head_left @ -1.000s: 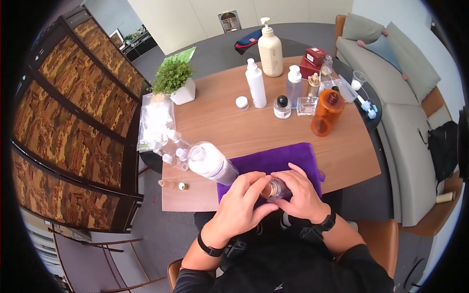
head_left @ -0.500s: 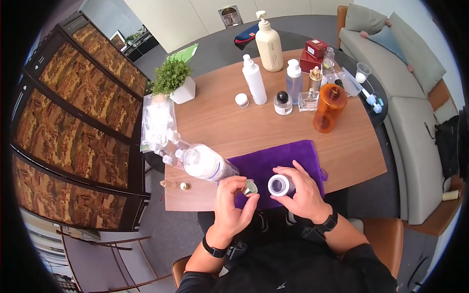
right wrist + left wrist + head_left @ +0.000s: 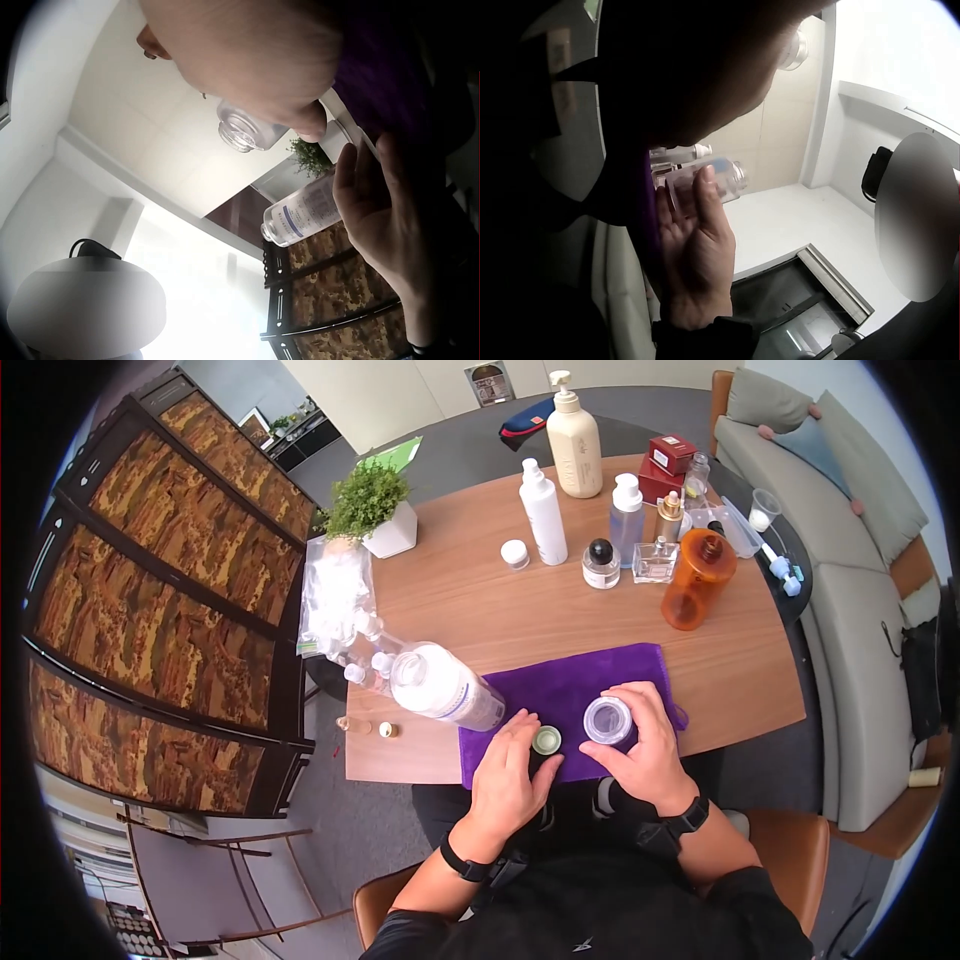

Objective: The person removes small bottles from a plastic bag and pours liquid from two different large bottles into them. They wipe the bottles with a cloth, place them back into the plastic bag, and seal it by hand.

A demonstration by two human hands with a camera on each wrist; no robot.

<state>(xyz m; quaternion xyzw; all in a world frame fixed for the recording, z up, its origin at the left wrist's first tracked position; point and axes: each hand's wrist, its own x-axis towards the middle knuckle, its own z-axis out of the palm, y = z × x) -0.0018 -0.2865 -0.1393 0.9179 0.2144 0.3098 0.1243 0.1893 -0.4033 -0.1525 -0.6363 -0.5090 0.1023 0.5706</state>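
Note:
My right hand (image 3: 650,752) grips a small clear bottle (image 3: 607,720) above the purple cloth (image 3: 640,665), its uncapped mouth facing the head camera. In the left wrist view, thumb and fingers of that hand (image 3: 697,255) lie on opposite sides of the bottle (image 3: 686,191). A small greenish cap (image 3: 546,740) lies hollow side up on the cloth. Beside it is my left hand (image 3: 508,780), thumb and fingers spread around the cap without visibly pinching it. In the right wrist view, the left hand's fingers (image 3: 346,176) look loosely bent, with no cap visible there.
Left of the cloth stands a large clear bottle (image 3: 440,685), with small bottles (image 3: 365,650) behind it. A tiny cap (image 3: 388,730) lies near the left edge. Farther back are an amber bottle (image 3: 698,580), white spray bottle (image 3: 543,515), pump bottle (image 3: 574,455) and potted plant (image 3: 370,505).
My hands have separated from the bottle they both held. The cap has come off and moved down onto the cloth with my left hand, whose fingers have loosened; the right hand keeps the bottle.

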